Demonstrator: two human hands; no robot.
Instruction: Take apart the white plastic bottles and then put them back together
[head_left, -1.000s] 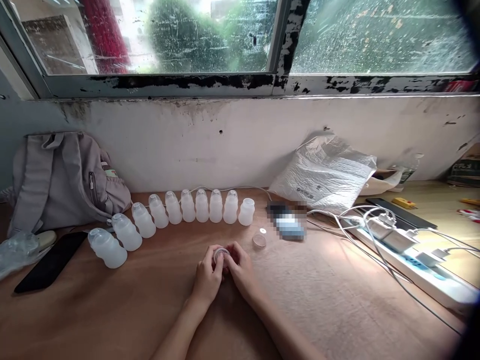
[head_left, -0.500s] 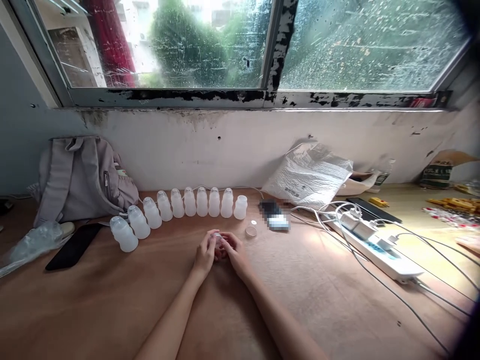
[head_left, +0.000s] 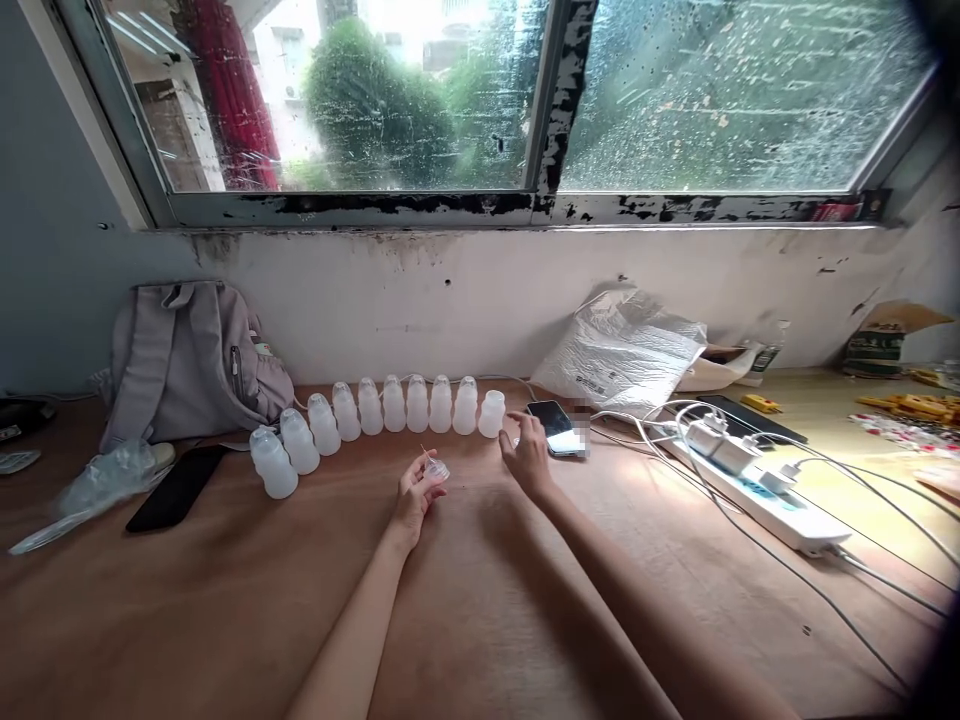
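Note:
My left hand [head_left: 414, 500] holds a small clear plastic bottle top [head_left: 437, 469] between thumb and fingers, a little above the table. A thin pointed bit sticks up beside it. My right hand [head_left: 529, 456] is stretched over the table to the right, thumb and fingers apart. A small white piece shows between them; the hand covers the spot around it. Just left of these fingers stands a frosted white bottle [head_left: 491, 415] with no domed top. Several like bottles [head_left: 441, 406] with clear domed tops stand upright in a curved row leftward.
A phone [head_left: 555, 428] lies right of my right hand. Farther right are a power strip [head_left: 757, 490] with chargers and trailing cables. A silvery bag [head_left: 626, 345] leans on the wall. To the left are a backpack [head_left: 195, 360], a black flat device [head_left: 178, 488] and a clear plastic bag [head_left: 112, 480].
My hands were together around the clear top. My right hand has left it and moved right and forward, over the clear ring and white piece. My left hand keeps the top. The view has shifted slightly.

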